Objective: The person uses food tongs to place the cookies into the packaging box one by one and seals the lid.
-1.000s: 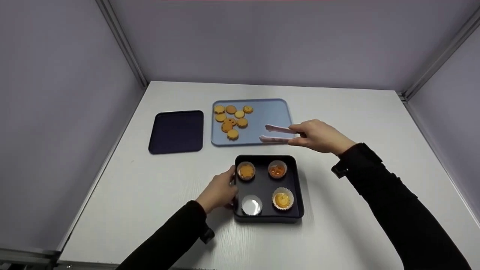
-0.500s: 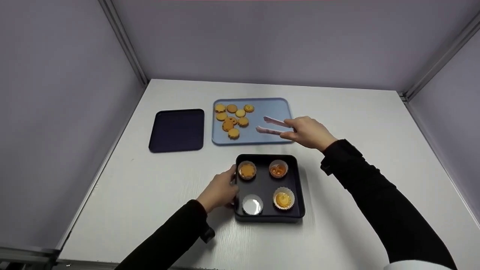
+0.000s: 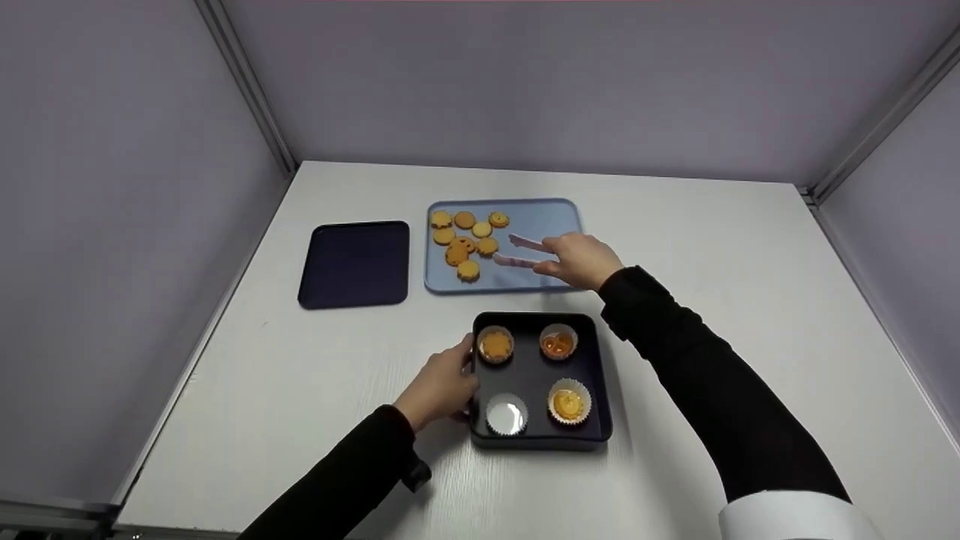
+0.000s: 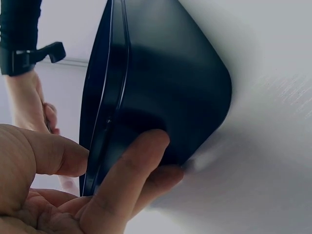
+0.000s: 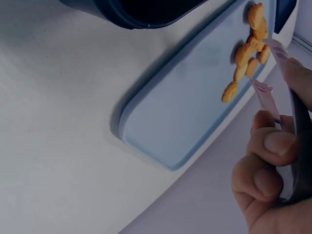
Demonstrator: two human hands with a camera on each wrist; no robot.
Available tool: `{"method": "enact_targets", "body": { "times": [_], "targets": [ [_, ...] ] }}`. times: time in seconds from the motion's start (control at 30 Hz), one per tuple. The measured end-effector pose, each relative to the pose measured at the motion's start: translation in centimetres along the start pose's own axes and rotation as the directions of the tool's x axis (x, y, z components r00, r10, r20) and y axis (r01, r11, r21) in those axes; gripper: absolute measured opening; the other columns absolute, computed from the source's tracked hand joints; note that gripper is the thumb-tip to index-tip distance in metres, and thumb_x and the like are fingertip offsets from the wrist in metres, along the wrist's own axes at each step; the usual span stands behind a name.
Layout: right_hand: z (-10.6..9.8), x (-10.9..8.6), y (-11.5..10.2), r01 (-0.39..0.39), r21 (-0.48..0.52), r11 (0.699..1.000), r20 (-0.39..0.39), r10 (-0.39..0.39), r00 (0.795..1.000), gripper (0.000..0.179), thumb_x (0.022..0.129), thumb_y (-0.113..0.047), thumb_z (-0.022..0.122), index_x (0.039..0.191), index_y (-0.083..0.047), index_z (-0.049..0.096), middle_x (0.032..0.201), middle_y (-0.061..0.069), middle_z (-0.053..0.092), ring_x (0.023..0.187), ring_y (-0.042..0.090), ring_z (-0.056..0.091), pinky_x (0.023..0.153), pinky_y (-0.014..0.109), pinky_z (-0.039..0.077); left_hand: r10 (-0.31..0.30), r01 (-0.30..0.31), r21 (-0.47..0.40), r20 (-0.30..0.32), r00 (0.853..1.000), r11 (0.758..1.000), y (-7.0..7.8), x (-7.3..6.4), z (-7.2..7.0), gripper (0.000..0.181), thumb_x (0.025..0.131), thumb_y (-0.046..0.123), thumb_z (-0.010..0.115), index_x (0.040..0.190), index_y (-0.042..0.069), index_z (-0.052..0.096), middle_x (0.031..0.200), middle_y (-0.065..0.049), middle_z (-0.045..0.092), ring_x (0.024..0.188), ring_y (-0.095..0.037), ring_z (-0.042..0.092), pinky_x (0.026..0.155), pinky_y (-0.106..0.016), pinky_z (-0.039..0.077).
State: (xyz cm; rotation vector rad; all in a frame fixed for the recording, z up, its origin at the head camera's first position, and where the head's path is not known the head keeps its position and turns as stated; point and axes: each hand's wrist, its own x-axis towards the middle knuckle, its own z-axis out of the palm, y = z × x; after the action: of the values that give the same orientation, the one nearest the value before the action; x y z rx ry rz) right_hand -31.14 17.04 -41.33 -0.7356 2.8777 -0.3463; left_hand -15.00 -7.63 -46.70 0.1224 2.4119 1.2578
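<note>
My right hand (image 3: 581, 260) holds pink tongs (image 3: 517, 262) over the blue tray (image 3: 541, 217), their tips spread apart with nothing between them. Several cookies (image 3: 465, 220) lie on the left half of that tray, just beyond the tips. With my left hand (image 3: 439, 384) I grip the left wall of a dark square tin (image 3: 536, 442); in the left wrist view the thumb (image 4: 63, 155) is at the rim and the fingers (image 4: 134, 170) lie along the outer side. Inside stand paper cups: one with a star-shaped cookie (image 3: 496, 345), others with orange (image 3: 557, 344) and yellow (image 3: 568, 405) contents, and a bare white cup (image 3: 507, 415).
A flat dark square tray (image 3: 355, 265) lies left of the blue one on the white table (image 3: 300, 405). Grey-lilac panels (image 3: 525, 82) enclose the table at the back and both sides.
My right hand has moved left with the tongs, over the blue tray and closer to the cookies. My left hand stays on the tin, which has not moved.
</note>
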Motion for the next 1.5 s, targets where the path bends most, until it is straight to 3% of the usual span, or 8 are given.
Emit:
{"method": "enact_targets", "body": {
  "times": [0.23,0.53,0.63,0.77,0.87,1.17,1.37,1.5],
  "targets": [
    [0.7,1.1,-0.2,-0.021,-0.007,1.000,0.024,0.021,0.999,0.042,0.102,-0.033,0.062,0.126,0.001,0.066,0.121,0.023,0.068,0.113,0.040,0.063,0.098,0.055,0.050,0.012,-0.012,0.035,-0.014,1.000,0.999,0.1,0.0,0.2,0.077,0.091,0.003,0.053,0.162,0.002,0.022,0.152,-0.023,0.049,0.056,-0.013,0.052,0.056,-0.028,0.050],
    [1.4,2.3,-0.6,-0.043,-0.001,0.999,0.057,0.043,0.997,0.047,0.102,-0.033,0.063,0.132,0.003,0.064,0.121,0.025,0.068,0.112,0.041,0.064,0.100,0.053,0.050,0.037,-0.035,0.071,-0.035,0.999,0.997,0.2,0.0,0.2,0.077,0.090,0.004,0.055,0.161,-0.001,0.025,0.149,-0.022,0.052,0.104,-0.027,0.065,0.082,-0.037,0.054],
    [1.6,2.7,-0.7,-0.047,-0.003,0.999,0.078,0.047,0.996,0.046,0.103,-0.033,0.061,0.131,0.004,0.065,0.117,0.024,0.069,0.107,0.040,0.066,0.097,0.050,0.051,0.041,-0.039,0.066,-0.030,0.999,0.997,0.3,0.0,0.2,0.077,0.090,0.004,0.054,0.161,-0.001,0.025,0.149,-0.023,0.052,0.098,-0.025,0.065,0.083,-0.037,0.054],
    [1.7,3.1,-0.9,-0.057,-0.015,0.998,0.118,0.059,0.991,0.045,0.104,-0.033,0.059,0.128,0.005,0.065,0.115,0.025,0.070,0.106,0.039,0.066,0.097,0.050,0.052,0.029,-0.029,0.046,-0.009,1.000,0.999,0.3,-0.2,0.3,0.077,0.091,0.002,0.053,0.161,0.000,0.022,0.151,-0.023,0.049,0.066,-0.014,0.058,0.070,-0.031,0.053],
    [1.8,3.3,-1.1,-0.074,-0.027,0.997,0.144,0.077,0.987,0.046,0.105,-0.033,0.058,0.127,0.007,0.064,0.117,0.026,0.068,0.108,0.041,0.065,0.099,0.051,0.051,0.024,-0.024,0.032,0.000,1.000,0.999,0.3,-0.3,0.4,0.078,0.091,0.002,0.053,0.162,0.000,0.021,0.152,-0.024,0.048,0.055,-0.011,0.050,0.063,-0.029,0.052],
    [2.4,4.6,-1.7,-0.136,-0.025,0.990,0.154,0.138,0.978,0.050,0.104,-0.035,0.059,0.132,0.006,0.061,0.123,0.027,0.066,0.112,0.041,0.064,0.100,0.050,0.051,0.019,-0.019,0.007,-0.003,1.000,1.000,0.3,-0.3,0.5,0.078,0.091,0.001,0.053,0.162,0.001,0.022,0.151,-0.025,0.049,0.051,-0.010,0.048,0.055,-0.028,0.053],
    [2.9,5.4,-3.0,-0.184,-0.024,0.983,0.159,0.186,0.970,0.048,0.104,-0.035,0.059,0.134,0.002,0.063,0.122,0.024,0.068,0.103,0.037,0.067,0.082,0.041,0.048,0.041,-0.041,0.027,-0.006,0.999,0.999,0.0,-0.4,0.4,0.078,0.091,0.002,0.054,0.162,0.000,0.023,0.150,-0.025,0.050,0.055,-0.011,0.050,0.061,-0.028,0.052],
    [3.2,5.4,-3.6,-0.166,-0.055,0.985,0.145,0.172,0.974,0.041,0.104,-0.031,0.060,0.129,0.001,0.066,0.118,0.022,0.069,0.103,0.037,0.067,0.083,0.042,0.049,0.034,-0.034,0.016,-0.012,0.999,0.999,-0.2,-0.5,0.4,0.077,0.090,0.001,0.054,0.161,0.000,0.023,0.151,-0.025,0.049,0.052,-0.011,0.048,0.057,-0.028,0.051]
  ]
}}
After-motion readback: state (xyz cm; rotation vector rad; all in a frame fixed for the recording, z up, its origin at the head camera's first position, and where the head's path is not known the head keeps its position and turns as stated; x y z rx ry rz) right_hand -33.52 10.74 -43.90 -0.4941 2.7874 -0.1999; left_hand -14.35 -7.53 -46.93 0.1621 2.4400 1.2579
